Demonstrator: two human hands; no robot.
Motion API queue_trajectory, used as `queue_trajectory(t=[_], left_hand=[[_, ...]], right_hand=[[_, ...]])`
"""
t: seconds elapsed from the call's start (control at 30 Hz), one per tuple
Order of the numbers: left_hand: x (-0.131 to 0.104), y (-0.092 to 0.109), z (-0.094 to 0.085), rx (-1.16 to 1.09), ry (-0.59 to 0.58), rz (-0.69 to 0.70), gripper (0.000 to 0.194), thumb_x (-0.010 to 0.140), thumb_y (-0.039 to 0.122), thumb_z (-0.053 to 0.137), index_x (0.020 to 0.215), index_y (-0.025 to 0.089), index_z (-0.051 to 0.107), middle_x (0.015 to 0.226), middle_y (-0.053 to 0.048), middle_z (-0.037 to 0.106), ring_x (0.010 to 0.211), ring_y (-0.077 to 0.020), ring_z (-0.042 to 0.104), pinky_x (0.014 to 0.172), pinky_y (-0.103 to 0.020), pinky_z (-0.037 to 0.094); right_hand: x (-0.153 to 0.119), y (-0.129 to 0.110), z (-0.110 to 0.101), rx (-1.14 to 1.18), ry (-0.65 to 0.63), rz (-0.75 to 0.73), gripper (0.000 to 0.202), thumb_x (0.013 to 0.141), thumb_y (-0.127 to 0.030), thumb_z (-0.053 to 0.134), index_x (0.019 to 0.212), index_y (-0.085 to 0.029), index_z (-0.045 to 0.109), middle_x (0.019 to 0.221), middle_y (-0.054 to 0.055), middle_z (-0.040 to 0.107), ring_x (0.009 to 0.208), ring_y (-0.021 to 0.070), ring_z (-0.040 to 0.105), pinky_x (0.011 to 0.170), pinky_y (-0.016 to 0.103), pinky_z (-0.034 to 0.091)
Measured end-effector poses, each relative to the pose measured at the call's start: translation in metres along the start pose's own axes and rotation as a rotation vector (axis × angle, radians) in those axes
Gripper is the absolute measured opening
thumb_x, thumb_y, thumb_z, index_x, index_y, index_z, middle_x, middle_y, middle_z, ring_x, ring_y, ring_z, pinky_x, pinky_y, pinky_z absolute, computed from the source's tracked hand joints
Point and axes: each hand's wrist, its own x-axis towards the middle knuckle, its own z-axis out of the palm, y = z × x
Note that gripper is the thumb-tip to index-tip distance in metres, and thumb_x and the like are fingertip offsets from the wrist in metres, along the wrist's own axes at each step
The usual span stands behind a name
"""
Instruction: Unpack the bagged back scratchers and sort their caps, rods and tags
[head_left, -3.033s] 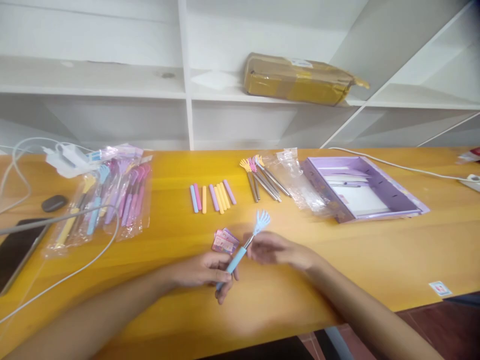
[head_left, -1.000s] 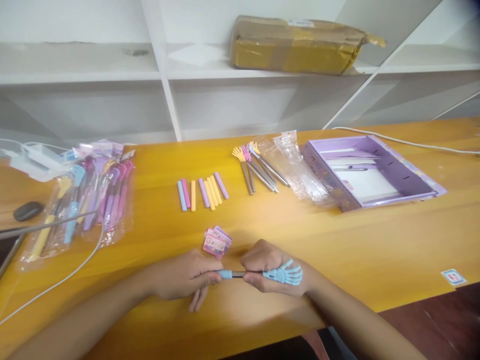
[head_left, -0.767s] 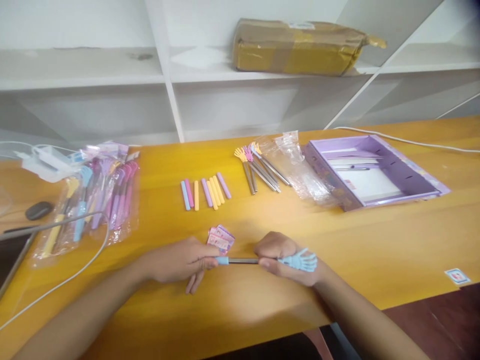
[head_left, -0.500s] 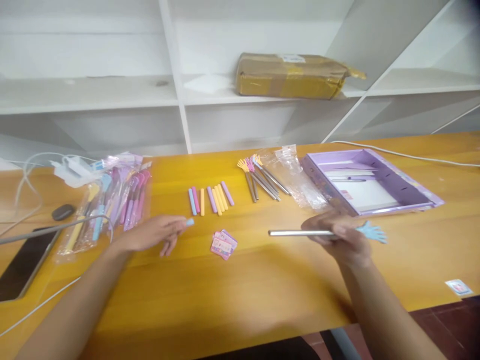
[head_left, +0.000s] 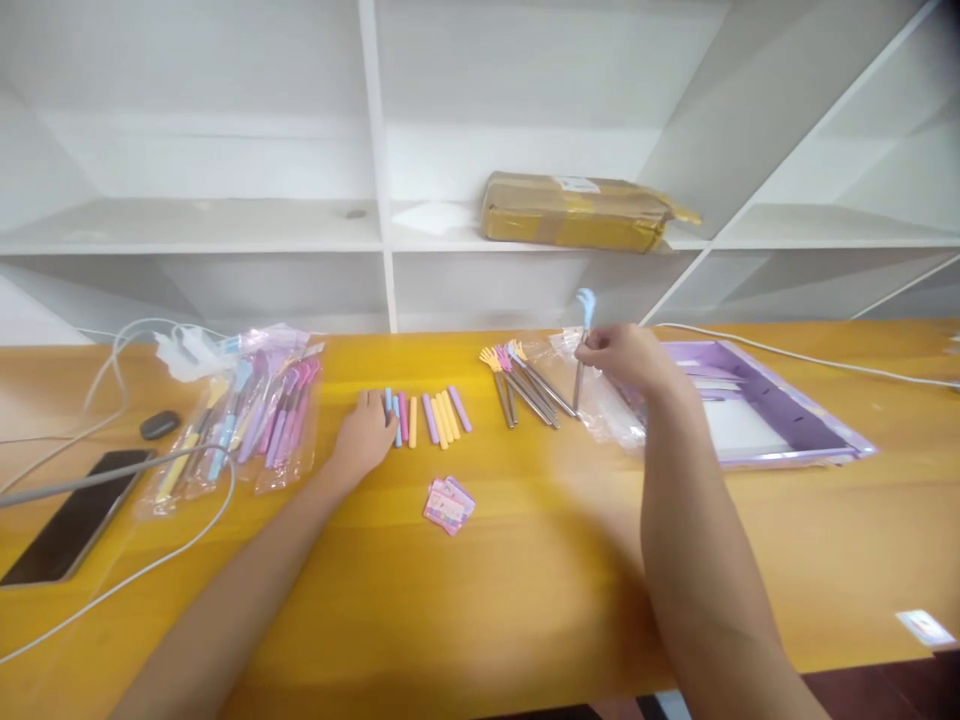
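Beside the rod pile, my right hand pinches the blue-topped rod high for control; I cannot tell my left hand's grip.

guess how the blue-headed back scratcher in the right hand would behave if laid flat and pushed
The blue-headed back scratcher looks stiff, its metal rod straight in the right hand. It is probably light, the rod being so thin. The rod looks smooth and round, so it might roll, though the wider head would likely check that.
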Motion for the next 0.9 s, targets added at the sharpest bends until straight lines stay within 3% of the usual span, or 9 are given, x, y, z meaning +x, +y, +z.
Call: queue_trajectory(t=[0.2,0.37,0.63,0.9], left_hand=[[-0.013,0.0,0.01,-0.019,0.003,0.114,0.028,0.105,0.026,0.05,0.132,0.021,0.057,0.134,-0.013,0.066,0.117,-0.0295,0.071,0.096,-0.042,0.057],[-0.006,-0.004,0.011,-0.083,-0.03,0.169,0.027,0.102,0.022,0.054,0.128,0.023,0.058,0.127,-0.008,0.068,0.113,-0.0272,0.071,0.096,-0.042,0.057],[-0.004,-0.008,0.014,-0.134,-0.054,0.18,0.026,0.102,0.025,0.051,0.127,0.024,0.057,0.122,-0.008,0.07,0.112,-0.0282,0.07,0.096,-0.042,0.055],[-0.006,-0.007,0.016,-0.127,-0.072,0.203,0.029,0.102,0.025,0.05,0.131,0.024,0.056,0.125,-0.009,0.069,0.116,-0.028,0.07,0.1,-0.043,0.055]], right_hand=[[0.029,-0.001,0.054,-0.282,-0.245,-0.04,0.013,0.077,-0.018,0.073,0.07,-0.02,0.062,0.074,0.002,0.069,0.07,0.0167,0.06,0.063,0.027,0.038],[0.039,0.003,0.081,-0.333,-0.306,-0.062,0.007,0.074,-0.016,0.075,0.076,-0.02,0.069,0.081,0.006,0.074,0.079,0.0206,0.066,0.066,0.027,0.039],[0.043,0.01,0.098,-0.325,-0.306,-0.076,0.016,0.078,-0.018,0.073,0.093,-0.02,0.078,0.096,0.008,0.079,0.085,0.0206,0.068,0.07,0.027,0.042],[0.043,0.014,0.098,-0.294,-0.256,-0.097,0.011,0.077,-0.015,0.073,0.085,-0.02,0.077,0.095,0.007,0.079,0.085,0.0214,0.068,0.068,0.028,0.04]])
